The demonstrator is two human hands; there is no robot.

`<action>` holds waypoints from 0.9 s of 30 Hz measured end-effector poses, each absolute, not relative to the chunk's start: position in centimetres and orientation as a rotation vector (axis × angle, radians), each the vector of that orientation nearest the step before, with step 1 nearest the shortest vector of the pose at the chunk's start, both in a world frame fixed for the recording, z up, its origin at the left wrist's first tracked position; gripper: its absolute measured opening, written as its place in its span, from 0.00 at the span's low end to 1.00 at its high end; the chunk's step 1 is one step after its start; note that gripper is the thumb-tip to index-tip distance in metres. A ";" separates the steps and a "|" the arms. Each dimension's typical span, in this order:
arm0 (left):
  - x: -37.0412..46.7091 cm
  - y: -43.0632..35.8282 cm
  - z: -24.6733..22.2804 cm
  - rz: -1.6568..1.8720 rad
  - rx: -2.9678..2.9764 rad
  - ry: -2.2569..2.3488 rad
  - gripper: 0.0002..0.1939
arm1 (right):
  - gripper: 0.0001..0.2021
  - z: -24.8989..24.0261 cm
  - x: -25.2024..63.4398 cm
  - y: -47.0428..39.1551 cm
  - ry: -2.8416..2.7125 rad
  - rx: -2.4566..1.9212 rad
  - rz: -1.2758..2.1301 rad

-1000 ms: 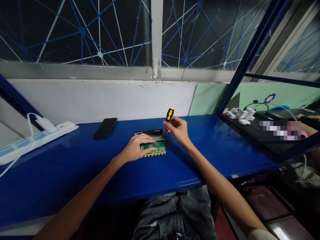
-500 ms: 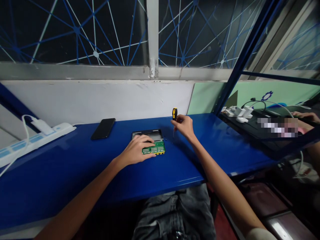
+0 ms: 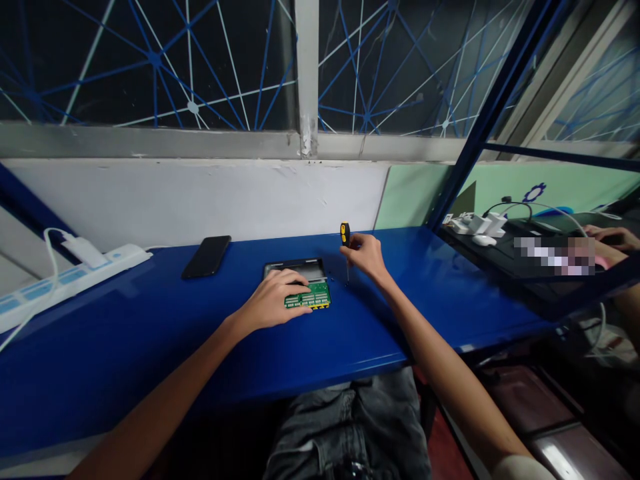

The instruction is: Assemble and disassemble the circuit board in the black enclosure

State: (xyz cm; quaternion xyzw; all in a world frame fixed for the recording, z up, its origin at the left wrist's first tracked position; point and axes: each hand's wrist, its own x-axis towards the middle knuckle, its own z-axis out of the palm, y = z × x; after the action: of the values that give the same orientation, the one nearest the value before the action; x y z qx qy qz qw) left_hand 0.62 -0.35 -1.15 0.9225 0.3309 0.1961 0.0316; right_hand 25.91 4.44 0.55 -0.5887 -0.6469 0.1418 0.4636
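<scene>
A yellow-and-black screwdriver [image 3: 345,233] is pinched in my right hand [image 3: 364,253], its thin shaft pointing down to the blue table beside a small dark bit, perhaps a screw. To its left, a green circuit board [image 3: 316,295] with white and yellow connectors lies at a dark open case [image 3: 314,269]. My left hand [image 3: 277,298] rests over the left part of the board and case, thumb along the front edge and fingers across the top, holding them. Its palm hides that side of the board.
A black phone [image 3: 207,257] lies on the blue table [image 3: 310,360] at the back left. A white power strip [image 3: 75,283] with a plugged-in charger is at the far left. Beyond the blue frame at right are chargers [image 3: 487,225], cables and another person's hand [image 3: 613,237].
The screwdriver's handle has moved slightly left and down, and its tilt has changed. My right hand has shifted a little lower and left. My left hand has stayed in place.
</scene>
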 end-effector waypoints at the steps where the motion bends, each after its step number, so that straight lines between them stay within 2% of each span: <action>1: 0.6 -0.4 -1.1 0.607 2.838 1.019 0.16 | 0.07 0.5 25.9 4.4 -1.589 -1.448 0.347; 17: 0.7 -0.5 -1.1 0.704 2.786 1.001 0.16 | 0.08 1.1 25.9 4.0 -1.516 -1.376 0.350; 27: 1.5 -0.7 -0.7 1.019 2.632 0.958 0.09 | 0.14 2.3 23.2 1.8 -1.348 -0.879 0.907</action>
State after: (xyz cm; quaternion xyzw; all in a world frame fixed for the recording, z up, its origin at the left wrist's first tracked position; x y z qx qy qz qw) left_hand 1.48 -0.71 -0.73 0.8801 0.3204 0.3409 0.0803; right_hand 23.21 1.81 2.27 -0.3795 -0.5821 0.3916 0.6031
